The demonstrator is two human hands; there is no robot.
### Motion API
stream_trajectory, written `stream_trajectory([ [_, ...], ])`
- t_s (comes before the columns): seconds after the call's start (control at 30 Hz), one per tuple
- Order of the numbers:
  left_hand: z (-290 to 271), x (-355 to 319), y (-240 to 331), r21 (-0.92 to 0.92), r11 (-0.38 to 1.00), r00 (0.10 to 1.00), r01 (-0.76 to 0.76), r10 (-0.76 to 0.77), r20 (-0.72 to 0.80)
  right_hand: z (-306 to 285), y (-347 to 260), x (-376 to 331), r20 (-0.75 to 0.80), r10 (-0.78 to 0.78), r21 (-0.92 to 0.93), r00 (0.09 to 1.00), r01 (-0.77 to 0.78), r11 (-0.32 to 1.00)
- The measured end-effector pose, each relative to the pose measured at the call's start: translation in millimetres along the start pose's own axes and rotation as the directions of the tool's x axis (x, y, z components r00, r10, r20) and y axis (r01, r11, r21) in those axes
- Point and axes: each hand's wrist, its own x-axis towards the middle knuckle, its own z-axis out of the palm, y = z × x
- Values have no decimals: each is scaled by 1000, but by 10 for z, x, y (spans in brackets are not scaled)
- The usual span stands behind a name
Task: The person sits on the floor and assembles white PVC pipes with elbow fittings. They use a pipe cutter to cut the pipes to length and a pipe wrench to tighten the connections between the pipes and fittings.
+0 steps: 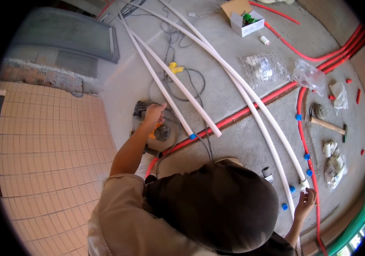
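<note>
My left hand [154, 114] is closed around a part of a yellow-and-black power tool [156, 131] that lies on the floor; its grip is partly hidden. A dark cable [178, 123] loops close beside this hand. At the right, my right hand [304, 204] has its fingers curled at a white pipe fitting [304, 184] on the near end of a long white pipe [276, 128]. The palm side is turned from view. Blue fittings [309, 173] lie close to that hand, beside a red pipe [301, 132].
More white pipes [161, 81] cross the concrete floor [221, 89]. A yellow connector [175, 67], an open box [245, 22], plastic bags [309, 77] and a hammer [327, 125] lie around. Dark camouflage cloth [216, 205] hides the near middle. Tiles [54, 149] cover the left side.
</note>
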Motion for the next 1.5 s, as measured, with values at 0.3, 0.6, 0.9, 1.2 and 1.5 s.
stream_trajectory([
  [0.3,815,-167,149,793,596,881,-127,435,-186,-3,-477,336,131,-72,4,989,72,997],
  [0.6,616,481,510,88,991,917,-103,129,-378,52,-243,-92,72,-32,23,997,30,999],
  [0.9,1826,-252,1681,-317,912,937,-259,157,-313,3,-1305,340,48,52,482,998,-68,874],
  [1.2,2694,-1151,1434,-386,877,954,-285,297,-27,686,-2764,900,204,-653,-59,729,675,735],
  [1.5,1777,-2427,1565,34,14,28,-999,893,449,567,-2456,1134,519,-150,-48,841,204,978],
])
